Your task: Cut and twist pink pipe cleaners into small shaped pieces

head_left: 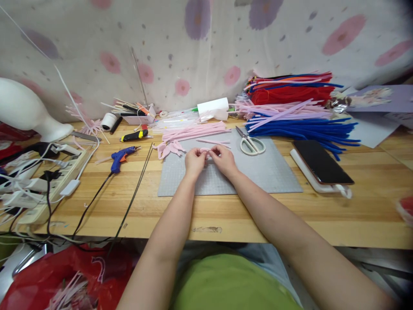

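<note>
My left hand point(194, 161) and my right hand point(223, 158) meet over the grey cutting mat point(267, 172), fingers pinched on the two ends of a short bent pink pipe cleaner point(204, 150). Just left of my hands lie finished pink petal shapes point(168, 149). Behind them rests a bundle of straight pink pipe cleaners point(193, 130), with loose ones point(214, 141) close to my right hand. White-handled scissors point(251, 144) lie on the mat to the right.
A blue glue gun point(121, 156) and a yellow-black utility knife point(134, 136) lie on the wooden table at left, near a power strip point(54, 172) with cables. Stacks of red, pink and blue pipe cleaners point(297, 112) sit back right. A phone point(321, 162) lies on the right.
</note>
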The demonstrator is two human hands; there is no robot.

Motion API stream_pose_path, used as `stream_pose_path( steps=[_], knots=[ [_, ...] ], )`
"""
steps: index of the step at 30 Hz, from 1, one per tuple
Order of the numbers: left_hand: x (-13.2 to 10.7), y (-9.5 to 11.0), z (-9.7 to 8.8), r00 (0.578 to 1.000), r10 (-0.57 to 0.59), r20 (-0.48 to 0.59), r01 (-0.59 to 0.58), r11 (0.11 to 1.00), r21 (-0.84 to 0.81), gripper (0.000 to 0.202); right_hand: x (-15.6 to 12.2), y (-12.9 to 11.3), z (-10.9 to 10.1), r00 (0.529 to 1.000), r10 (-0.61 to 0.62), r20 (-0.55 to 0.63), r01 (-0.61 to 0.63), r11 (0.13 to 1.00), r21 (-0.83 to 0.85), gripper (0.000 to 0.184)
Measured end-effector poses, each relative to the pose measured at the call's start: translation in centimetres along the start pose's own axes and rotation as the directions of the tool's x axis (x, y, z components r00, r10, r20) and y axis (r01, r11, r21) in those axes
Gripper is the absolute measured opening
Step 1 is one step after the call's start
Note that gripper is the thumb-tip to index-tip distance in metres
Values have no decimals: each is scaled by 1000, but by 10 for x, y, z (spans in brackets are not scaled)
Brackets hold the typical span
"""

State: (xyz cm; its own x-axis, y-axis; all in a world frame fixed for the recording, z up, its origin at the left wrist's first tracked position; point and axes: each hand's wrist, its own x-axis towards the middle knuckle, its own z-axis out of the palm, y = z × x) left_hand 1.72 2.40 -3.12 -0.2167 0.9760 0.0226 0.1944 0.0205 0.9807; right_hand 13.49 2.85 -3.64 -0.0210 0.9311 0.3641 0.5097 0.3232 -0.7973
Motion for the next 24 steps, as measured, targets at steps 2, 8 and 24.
stream_pose_path(
  steps=[2, 8, 24],
  knots=[
    [-1, 0, -1, 996, 71, -45, -71, 997, 6, 9, 1, 1, 1, 999, 10, 40, -12, 999, 47, 17],
    [-6, 4, 0, 989, 143, -25, -144, 990, -12, 9, 1, 4, 3, 993, 62, 97, -86, 960, 267, 21],
    [-6, 8, 2, 993, 110, -44, -95, 962, 257, 13, -2, -4, -1, 998, 55, -5, -55, 998, 16, 11]
  ],
)
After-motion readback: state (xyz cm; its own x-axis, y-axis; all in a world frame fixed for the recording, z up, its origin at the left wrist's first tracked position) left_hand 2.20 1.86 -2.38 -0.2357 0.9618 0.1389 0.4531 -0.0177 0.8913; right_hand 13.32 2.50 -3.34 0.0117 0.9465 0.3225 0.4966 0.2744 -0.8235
